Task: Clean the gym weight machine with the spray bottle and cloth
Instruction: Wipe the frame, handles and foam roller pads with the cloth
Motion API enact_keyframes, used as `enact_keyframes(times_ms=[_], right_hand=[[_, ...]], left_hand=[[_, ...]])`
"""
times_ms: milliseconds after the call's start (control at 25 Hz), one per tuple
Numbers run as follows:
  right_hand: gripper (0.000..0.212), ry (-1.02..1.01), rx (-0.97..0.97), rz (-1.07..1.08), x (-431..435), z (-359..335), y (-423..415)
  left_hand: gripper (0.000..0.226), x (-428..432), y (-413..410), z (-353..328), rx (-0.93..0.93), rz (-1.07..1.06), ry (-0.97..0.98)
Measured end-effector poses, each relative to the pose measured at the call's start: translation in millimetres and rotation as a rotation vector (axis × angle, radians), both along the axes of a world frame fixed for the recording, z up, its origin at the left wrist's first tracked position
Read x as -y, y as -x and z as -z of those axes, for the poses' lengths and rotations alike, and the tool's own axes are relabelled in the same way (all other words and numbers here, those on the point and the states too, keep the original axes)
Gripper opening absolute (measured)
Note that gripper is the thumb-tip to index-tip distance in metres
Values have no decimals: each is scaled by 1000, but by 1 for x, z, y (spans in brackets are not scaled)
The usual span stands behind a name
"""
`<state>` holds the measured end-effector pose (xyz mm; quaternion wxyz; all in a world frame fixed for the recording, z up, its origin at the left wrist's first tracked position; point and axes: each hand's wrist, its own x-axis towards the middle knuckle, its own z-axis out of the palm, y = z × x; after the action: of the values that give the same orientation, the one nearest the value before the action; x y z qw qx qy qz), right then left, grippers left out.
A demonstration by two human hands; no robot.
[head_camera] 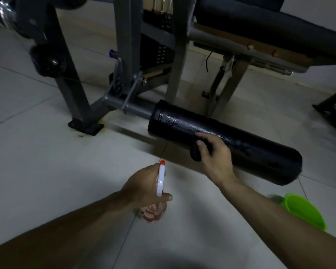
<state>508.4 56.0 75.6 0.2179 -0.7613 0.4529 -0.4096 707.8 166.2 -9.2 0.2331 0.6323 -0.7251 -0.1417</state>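
A black foam roller pad [241,140] of the grey weight machine [128,55] lies low across the middle, its top glistening wet. My right hand [213,154] grips a dark cloth [195,152] against the roller's near side. My left hand [144,185] holds a clear spray bottle [153,210] with a white trigger head and orange nozzle [162,162], which points up toward the roller from just below it.
A green plastic bucket [306,210] stands on the tiled floor at the lower right. The machine's padded bench [270,30] runs across the upper right. A grey frame leg with a foot plate [85,127] stands left of the roller. Another dark stand [332,107] sits at the right edge.
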Motion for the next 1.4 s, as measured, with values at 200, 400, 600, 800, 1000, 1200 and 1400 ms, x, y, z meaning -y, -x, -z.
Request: enact_keyframes(times_ms=[200,400,600,800,1000,1200,1400], right_hand=[[24,-153,79,13,9,3,3],[34,97,-57,62,28,-26,19],[44,220,-254,216,68,-30,18],[39,268,-455,176,83,-8,3],[32,311,-442,37,89,-22,-55],[30,511,-495,-296,89,-16,-162],[38,757,-777,-538,90,-3,-140]], left_hand=[[49,26,19,21,-126,-109,-297],[31,43,26,45,-4,-9,-462],[59,68,0,3,-126,18,-560],[27,81,-19,-53,-441,-616,401],[34,119,-33,-50,-1281,-874,-29],[25,124,-50,-53,-1959,-830,-214],[32,119,-55,-60,-2036,-819,-187]])
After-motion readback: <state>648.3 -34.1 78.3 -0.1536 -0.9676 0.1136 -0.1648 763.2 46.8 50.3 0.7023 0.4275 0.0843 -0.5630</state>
